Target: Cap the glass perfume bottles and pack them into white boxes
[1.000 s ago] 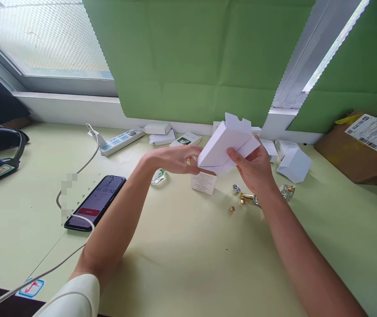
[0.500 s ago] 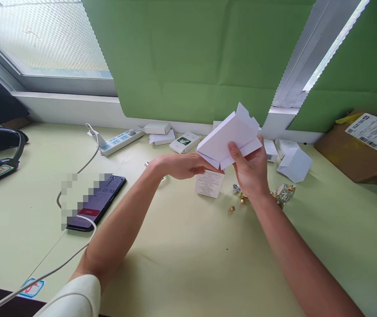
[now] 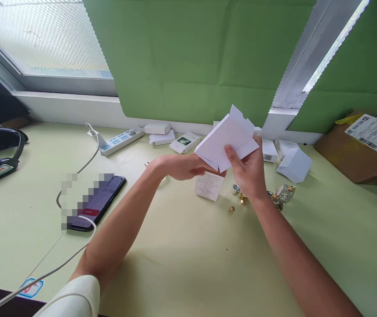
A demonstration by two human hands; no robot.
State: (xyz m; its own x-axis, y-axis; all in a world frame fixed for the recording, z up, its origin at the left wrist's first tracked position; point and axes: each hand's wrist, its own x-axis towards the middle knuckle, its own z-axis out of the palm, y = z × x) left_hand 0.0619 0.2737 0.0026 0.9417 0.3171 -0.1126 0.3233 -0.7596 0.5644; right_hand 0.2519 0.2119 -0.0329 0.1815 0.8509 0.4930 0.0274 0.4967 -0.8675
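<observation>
My right hand (image 3: 249, 169) grips a white folded paper box (image 3: 226, 138), its thumb flat on the near face and its fingers behind. Loose flaps stick up at the box's top corner. My left hand (image 3: 186, 167) is beside the box's lower left edge, palm down, with its fingertips partly hidden. A small card with fine print (image 3: 209, 186) hangs below those fingers and seems pinched by them. Near my right wrist lie small gold and silver metal pieces (image 3: 236, 189) and a wristwatch (image 3: 283, 193), partly covered by my arm.
Several small white boxes (image 3: 184, 142) line the back of the table. A power strip (image 3: 122, 141), a phone (image 3: 100, 202) with a white cable, and a headset (image 3: 0, 154) are on the left. A cardboard carton (image 3: 360, 154) stands at the right.
The white box has shifted slightly left and down with my right hand. The printed card has dropped a little and tilted. My left hand has hardly moved.
</observation>
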